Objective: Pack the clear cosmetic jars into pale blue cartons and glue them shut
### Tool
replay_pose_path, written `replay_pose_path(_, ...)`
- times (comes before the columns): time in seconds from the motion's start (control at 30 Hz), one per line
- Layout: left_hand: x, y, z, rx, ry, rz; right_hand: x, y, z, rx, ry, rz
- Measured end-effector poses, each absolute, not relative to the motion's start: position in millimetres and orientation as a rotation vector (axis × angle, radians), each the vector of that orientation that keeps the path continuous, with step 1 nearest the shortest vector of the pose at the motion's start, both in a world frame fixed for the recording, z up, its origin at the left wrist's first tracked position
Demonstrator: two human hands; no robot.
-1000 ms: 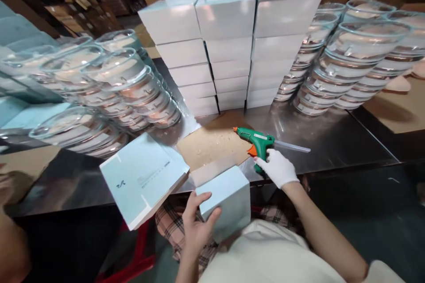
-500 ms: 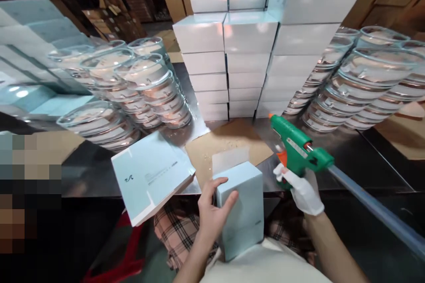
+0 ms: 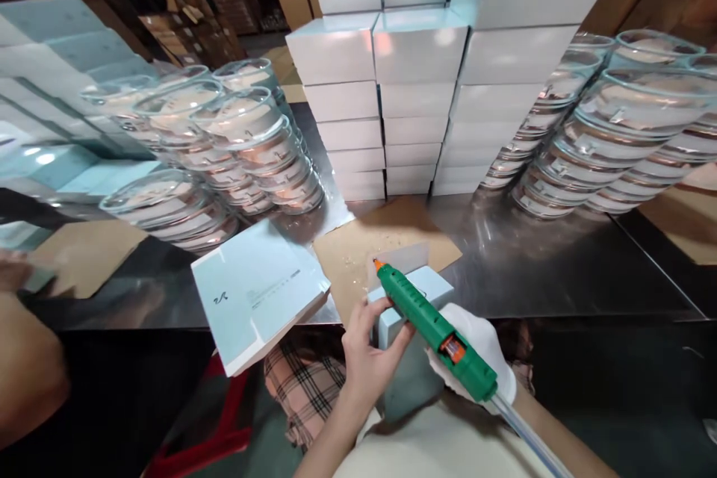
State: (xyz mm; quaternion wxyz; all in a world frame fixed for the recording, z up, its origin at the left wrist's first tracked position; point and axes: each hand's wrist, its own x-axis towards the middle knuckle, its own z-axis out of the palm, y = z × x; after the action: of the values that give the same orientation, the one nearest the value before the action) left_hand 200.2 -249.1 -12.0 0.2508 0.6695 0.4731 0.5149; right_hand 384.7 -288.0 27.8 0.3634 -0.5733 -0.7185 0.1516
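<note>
A green hot glue gun (image 3: 417, 299) with an orange tip is in my right hand (image 3: 482, 347), which wears a white glove. The gun's tip is over the raised pale flap (image 3: 411, 258) at the far edge of a light blue box (image 3: 414, 381). A clear glue stick (image 3: 529, 429) runs out of the gun's back. My bare left hand (image 3: 370, 351) grips the box's near left corner, thumb and fingers on either side. The box stands upright against my lap, partly hidden by the gun and glove. Left of it, another light blue box (image 3: 258, 291) lies at the table edge.
Brown cardboard (image 3: 341, 254) lies on the dark metal table (image 3: 520, 261). Stacked white boxes (image 3: 414, 101) rise behind it, flanked by stacks of clear round containers (image 3: 261, 157) and more round containers (image 3: 594, 142). Another person's arm (image 3: 28, 366) reaches in at the left.
My right hand has brought the glue gun left, from beside the box to above its top and flap. My left hand keeps its grip. The gun now points up and left.
</note>
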Motion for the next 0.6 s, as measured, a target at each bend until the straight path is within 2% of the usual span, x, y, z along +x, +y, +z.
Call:
replay_pose_path(0.1, 197.9, -251.0, -12.1, 1.815, 1.292, 1.406, 389.9, -284.5, 25.7, -1.456, -1.876, 0.235)
replay_pose_path(0.2, 194.0, -253.3, -14.7, 1.781, 1.321, 1.415, 405.9, -287.8, 17.7, -1.531, -1.768, 0.298)
replay_pose_path(0.43, 183.6, -254.6, -28.2, 1.645, 1.334, 1.411, 445.9, -294.4, 0.3, -1.728, -1.197, 0.783)
replay_pose_path(0.6, 183.6, -250.4, -30.0, 1.508, 1.201, 1.406, 445.7, -229.7, -3.5, -1.643, -0.771, 1.179)
